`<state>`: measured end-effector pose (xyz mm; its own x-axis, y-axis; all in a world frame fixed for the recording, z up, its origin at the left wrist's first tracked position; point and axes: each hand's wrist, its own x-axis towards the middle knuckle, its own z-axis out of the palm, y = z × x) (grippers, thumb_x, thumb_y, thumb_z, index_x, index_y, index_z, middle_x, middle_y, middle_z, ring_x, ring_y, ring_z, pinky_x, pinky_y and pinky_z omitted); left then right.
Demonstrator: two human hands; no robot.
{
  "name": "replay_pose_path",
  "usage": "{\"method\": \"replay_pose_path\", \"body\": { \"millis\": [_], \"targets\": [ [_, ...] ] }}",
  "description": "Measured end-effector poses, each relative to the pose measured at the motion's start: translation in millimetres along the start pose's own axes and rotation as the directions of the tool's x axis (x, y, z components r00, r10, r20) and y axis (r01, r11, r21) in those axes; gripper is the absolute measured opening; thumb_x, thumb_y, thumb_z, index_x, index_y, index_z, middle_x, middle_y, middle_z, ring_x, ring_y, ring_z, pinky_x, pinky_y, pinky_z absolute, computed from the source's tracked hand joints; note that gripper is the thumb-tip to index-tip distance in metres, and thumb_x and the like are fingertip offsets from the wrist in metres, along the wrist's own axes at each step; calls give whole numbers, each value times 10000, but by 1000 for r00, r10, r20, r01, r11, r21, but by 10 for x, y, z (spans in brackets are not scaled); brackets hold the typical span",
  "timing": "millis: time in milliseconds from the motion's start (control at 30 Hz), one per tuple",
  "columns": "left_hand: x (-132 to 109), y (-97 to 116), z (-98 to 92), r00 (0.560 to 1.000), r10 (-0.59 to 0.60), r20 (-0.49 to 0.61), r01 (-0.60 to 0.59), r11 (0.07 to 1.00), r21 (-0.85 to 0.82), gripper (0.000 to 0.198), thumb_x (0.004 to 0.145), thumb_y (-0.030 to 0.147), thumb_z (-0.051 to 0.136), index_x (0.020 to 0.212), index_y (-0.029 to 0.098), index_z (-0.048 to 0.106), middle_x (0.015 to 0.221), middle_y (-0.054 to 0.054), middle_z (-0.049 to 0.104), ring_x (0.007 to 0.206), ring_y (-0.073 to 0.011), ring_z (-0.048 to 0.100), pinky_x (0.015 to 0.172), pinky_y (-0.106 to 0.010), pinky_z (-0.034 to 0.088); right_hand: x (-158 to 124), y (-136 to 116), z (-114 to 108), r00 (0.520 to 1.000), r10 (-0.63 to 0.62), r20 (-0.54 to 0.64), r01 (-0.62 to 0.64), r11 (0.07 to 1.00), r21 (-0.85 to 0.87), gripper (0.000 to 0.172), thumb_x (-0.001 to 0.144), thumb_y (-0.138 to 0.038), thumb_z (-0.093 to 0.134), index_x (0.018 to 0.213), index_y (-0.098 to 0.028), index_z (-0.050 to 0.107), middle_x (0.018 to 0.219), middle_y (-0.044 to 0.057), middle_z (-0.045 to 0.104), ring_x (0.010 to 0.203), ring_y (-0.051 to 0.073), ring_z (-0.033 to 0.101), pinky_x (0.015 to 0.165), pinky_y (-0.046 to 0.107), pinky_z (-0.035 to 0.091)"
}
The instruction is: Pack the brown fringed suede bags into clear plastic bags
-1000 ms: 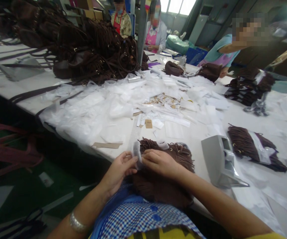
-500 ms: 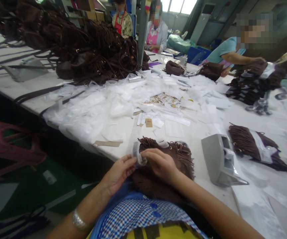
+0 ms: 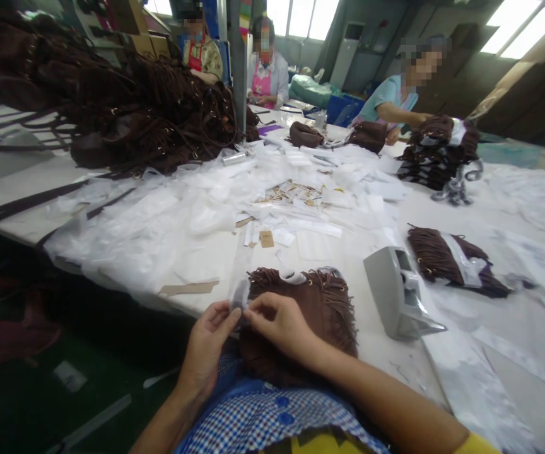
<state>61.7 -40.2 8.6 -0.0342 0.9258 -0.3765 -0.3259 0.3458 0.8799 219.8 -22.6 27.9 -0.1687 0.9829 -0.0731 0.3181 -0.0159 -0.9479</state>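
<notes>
A dark brown fringed bag lies at the table edge in front of me, with white wrapping at its top. At its left side is a strip of translucent wrap, which appears to go around a strap or ring. My left hand pinches this strip between thumb and fingers. From the bag side, my right hand has its fingertips closed on the strip too, the wrist lying over the bag. The fingers partly cover the wrapped piece, so what is inside cannot be made out.
A grey tape dispenser stands right of the bag, with a wrapped fringed bag beyond. Plastic sheets and paper tags litter the middle. Brown bags are heaped far left. A co-worker handles stacked bags.
The view has shifted, so the scene sits further left. Both hands remain at the strip; my left thumb now presses on it, and the right fingers are more bent.
</notes>
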Motion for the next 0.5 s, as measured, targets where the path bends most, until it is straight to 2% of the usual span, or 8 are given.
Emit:
{"method": "replay_pose_path", "body": {
  "millis": [100, 167, 233, 300, 367, 433, 500],
  "targets": [
    [22, -7, -47, 999, -30, 19, 31, 999, -26, 381, 681, 352, 824, 974, 155, 683, 960, -56, 741, 918, -182, 676, 840, -262, 512, -29, -83, -59, 993, -82, 84, 87, 994, -68, 190, 861, -353, 656, 850, -187, 747, 764, 46, 719, 690, 173, 639, 653, 279, 497],
    [54, -17, -102, 998, -47, 32, 47, 999, -18, 387, 677, 345, 830, 976, 146, 687, 938, -61, 742, 898, -187, 680, 824, -269, 523, -25, -204, -210, 969, -177, 172, 200, 972, -125, 185, 878, -350, 644, 853, -210, 761, 780, 48, 724, 705, 175, 642, 688, 291, 497],
    [97, -28, -170, 998, -50, 30, 50, 999, 11, 395, 672, 344, 837, 973, 137, 687, 911, -65, 744, 880, -187, 683, 824, -274, 527, 69, -322, -438, 964, -220, 147, 242, 959, -148, 199, 892, -369, 628, 853, -228, 764, 762, 37, 718, 666, 164, 633, 670, 287, 489],
    [141, -34, -233, 999, -46, 21, 46, 998, 38, 402, 669, 348, 841, 972, 136, 684, 901, -64, 745, 881, -186, 684, 840, -277, 526, 300, -367, -700, 981, -191, -33, 183, 971, -157, 230, 908, -391, 599, 860, -230, 756, 692, 15, 696, 563, 141, 596, 603, 272, 467],
    [178, -36, -278, 999, -39, 11, 38, 997, 61, 415, 667, 354, 843, 982, 140, 678, 919, -65, 746, 900, -189, 684, 855, -277, 524, 652, -298, -939, 962, -203, -185, 162, 963, -217, 227, 906, -380, 596, 888, -216, 753, 651, 9, 674, 517, 135, 573, 582, 269, 450],
    [199, -36, -304, 1000, -27, 2, 27, 996, 84, 425, 664, 359, 845, 987, 142, 674, 936, -68, 745, 918, -198, 684, 862, -283, 526, 1044, -140, -1114, 949, -269, -164, 179, 888, -424, 152, 859, -266, 646, 947, -214, 758, 825, 41, 716, 642, 152, 619, 678, 283, 459],
    [208, -41, -319, 1000, -20, -5, 20, 995, 103, 426, 657, 361, 848, 980, 144, 674, 928, -67, 744, 922, -207, 687, 859, -286, 532, 1365, 35, -1212, 972, -230, -42, 161, 789, -593, 148, 836, -178, 643, 915, -184, 768, 901, 80, 725, 735, 178, 634, 745, 305, 451]
  ]
}}
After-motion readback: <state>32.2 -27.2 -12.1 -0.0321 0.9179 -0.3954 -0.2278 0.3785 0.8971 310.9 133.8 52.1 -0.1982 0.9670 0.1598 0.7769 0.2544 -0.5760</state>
